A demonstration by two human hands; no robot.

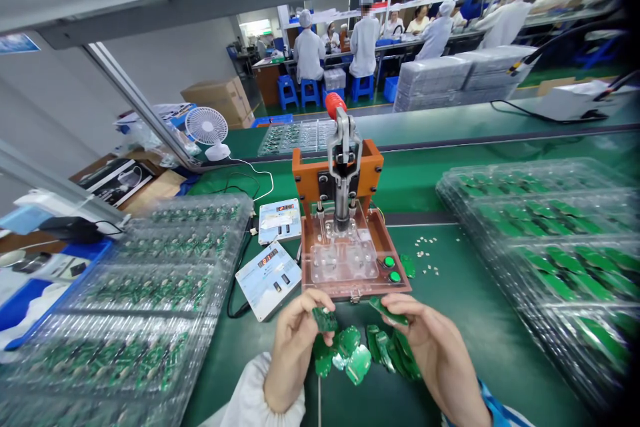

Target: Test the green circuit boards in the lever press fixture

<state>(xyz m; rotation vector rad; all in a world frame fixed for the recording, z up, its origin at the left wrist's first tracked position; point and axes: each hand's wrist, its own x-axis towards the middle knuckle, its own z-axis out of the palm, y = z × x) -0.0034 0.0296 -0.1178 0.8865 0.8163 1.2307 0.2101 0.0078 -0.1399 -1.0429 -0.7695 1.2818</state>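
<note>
One green circuit board (324, 320) is pinched by the fingers of the left hand (293, 340), another green board (387, 313) in the right hand (440, 340); both are apart, just before the toggle-clamp fixture (343, 210), the right one's long axis apparently slanting away leftward, seen nearly edge-on.

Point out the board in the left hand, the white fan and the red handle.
Board (323, 321) in the left hand (295, 340): head view, its flat face.
White fan (207, 125): head view, its round grille.
Red handle (335, 105): head view, its grip.
</note>
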